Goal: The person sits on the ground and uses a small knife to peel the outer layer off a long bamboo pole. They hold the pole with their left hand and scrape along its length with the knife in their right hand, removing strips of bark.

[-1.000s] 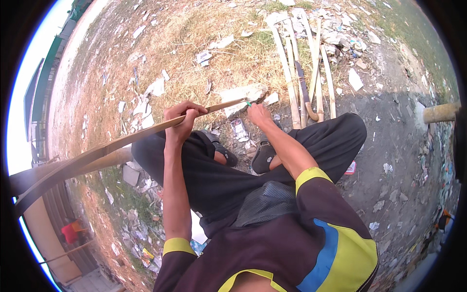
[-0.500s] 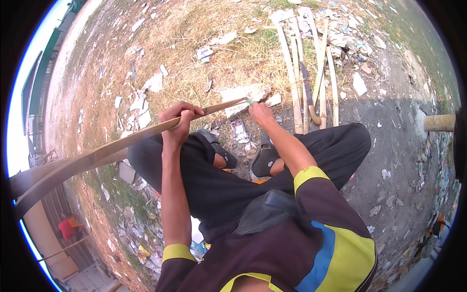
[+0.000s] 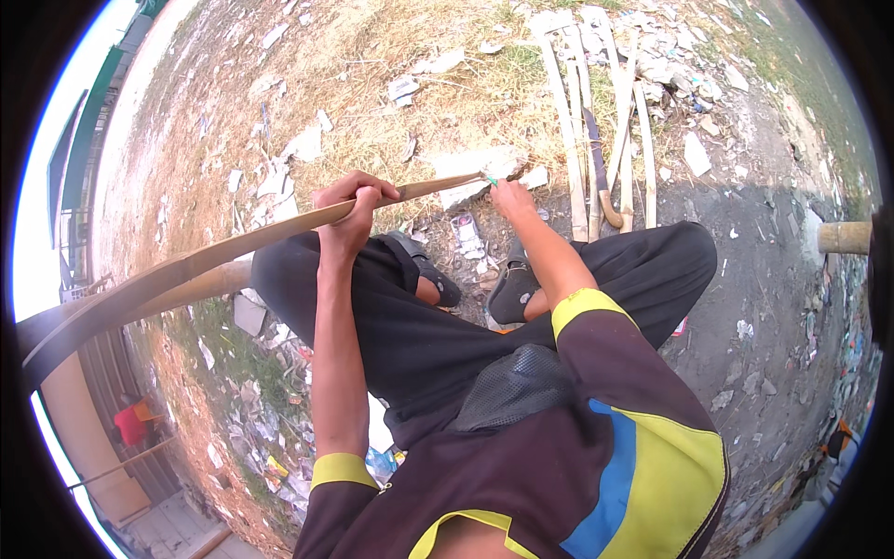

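Left hand [image 3: 354, 207]: grasping the strip [image 3: 270, 229], fingers wrapped over it, thumb side toward its far end. Right hand [image 3: 513, 198]: closed on a small green piece [image 3: 494, 182], mostly hidden by the fingers; kind cannot be told. Green piece sits right at the strip's tip; contact cannot be confirmed.

Strip: long, flat, narrow, apparently bamboo. Colour light tan along the upper face, turning grey-brown toward the left rim of the view. Surface looks smooth, with a small dark mark just right of the left hand. Outline is widest at the lower left and narrows to a thin tip; it appears bowed, though how much of this is lens distortion cannot be told.

Position of strip: held aloft, slanting from the left rim, over the knee in dark trousers [image 3: 400, 321], up to the right hand. Thick pole [image 3: 200, 287] runs below its left portion. White slab [image 3: 498, 160] lies on the ground beyond the tip.

Surroundings: several pale slats [image 3: 570, 140] lie on the ground ahead and to the right, with a dark blade [image 3: 595, 149] with a curved brown handle [image 3: 610, 211] among them. Dry grass [image 3: 354, 102] and scattered scraps cover the ground ahead.
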`<state>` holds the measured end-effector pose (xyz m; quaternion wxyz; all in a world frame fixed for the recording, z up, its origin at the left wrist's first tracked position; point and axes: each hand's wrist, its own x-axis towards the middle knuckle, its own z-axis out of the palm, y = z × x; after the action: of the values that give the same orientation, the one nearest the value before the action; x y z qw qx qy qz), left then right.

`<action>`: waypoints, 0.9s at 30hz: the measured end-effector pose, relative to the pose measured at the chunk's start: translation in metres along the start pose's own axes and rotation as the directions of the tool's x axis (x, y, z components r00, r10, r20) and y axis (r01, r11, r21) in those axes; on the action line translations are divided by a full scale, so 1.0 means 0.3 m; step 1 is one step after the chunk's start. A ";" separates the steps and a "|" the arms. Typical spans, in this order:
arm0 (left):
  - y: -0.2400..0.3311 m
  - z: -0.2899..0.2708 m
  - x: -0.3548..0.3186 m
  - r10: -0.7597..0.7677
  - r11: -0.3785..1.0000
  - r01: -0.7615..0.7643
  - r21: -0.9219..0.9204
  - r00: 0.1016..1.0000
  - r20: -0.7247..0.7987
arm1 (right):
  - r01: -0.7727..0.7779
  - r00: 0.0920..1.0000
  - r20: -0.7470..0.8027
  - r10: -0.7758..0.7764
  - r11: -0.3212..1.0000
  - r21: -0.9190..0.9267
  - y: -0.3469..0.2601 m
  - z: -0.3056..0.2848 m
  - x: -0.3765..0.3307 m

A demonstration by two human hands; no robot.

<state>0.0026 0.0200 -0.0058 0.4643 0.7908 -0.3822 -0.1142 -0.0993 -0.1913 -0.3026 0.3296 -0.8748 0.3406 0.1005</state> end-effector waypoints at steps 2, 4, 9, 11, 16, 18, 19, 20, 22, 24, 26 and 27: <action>-0.008 -0.012 -0.008 -0.032 0.999 0.032 0.034 0.999 0.002 | -0.013 1.000 -0.016 0.013 0.999 -0.034 0.012 0.042 -0.002; -0.010 -0.010 -0.030 -0.014 1.000 0.014 -0.025 1.000 0.007 | -0.047 0.998 -0.035 0.045 0.998 -0.039 0.007 0.064 -0.001; -0.035 -0.007 -0.026 0.057 0.997 -0.063 -0.054 0.994 -0.094 | -0.072 0.994 0.084 0.068 0.997 0.040 0.010 0.013 -0.009; -0.044 -0.006 -0.009 0.042 0.995 -0.054 -0.081 0.989 -0.145 | -0.113 0.992 0.065 0.107 0.990 0.082 -0.010 -0.012 -0.004; -0.030 0.009 -0.006 -0.070 0.991 0.042 -0.129 0.972 -0.224 | 0.149 0.989 -0.012 -0.150 0.959 0.241 -0.225 -0.239 -0.170; -0.027 0.022 -0.016 -0.097 0.987 0.059 -0.150 0.960 -0.262 | 0.236 0.969 0.008 -0.248 0.931 0.280 -0.345 -0.335 -0.302; -0.020 0.024 -0.018 -0.080 0.986 0.037 -0.163 0.961 -0.266 | 0.262 0.960 0.013 -0.279 0.916 0.303 -0.398 -0.380 -0.371; -0.015 0.022 -0.014 -0.086 0.988 0.054 -0.142 0.970 -0.228 | 0.287 0.952 0.004 -0.305 0.901 0.324 -0.427 -0.399 -0.417; -0.004 0.023 -0.007 -0.090 0.992 0.076 -0.103 0.986 -0.140 | 0.292 0.956 -0.085 -0.280 0.890 0.349 -0.438 -0.376 -0.468; -0.010 0.021 -0.013 -0.055 0.991 0.041 -0.130 0.993 -0.108 | 0.270 0.962 -0.115 -0.248 0.930 0.251 -0.400 -0.309 -0.454; -0.006 0.025 -0.009 -0.058 0.987 0.042 -0.156 0.994 -0.098 | 0.261 0.960 -0.154 -0.235 0.949 0.178 -0.354 -0.280 -0.422; -0.007 0.023 -0.011 -0.064 0.985 0.048 -0.165 0.994 -0.092 | 0.279 0.956 -0.141 -0.258 0.948 0.154 -0.362 -0.292 -0.422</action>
<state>-0.0023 0.0184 -0.0117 0.5419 0.7651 -0.3264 -0.1197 -0.1264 -0.1208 -0.1300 0.3935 -0.8857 0.2447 -0.0274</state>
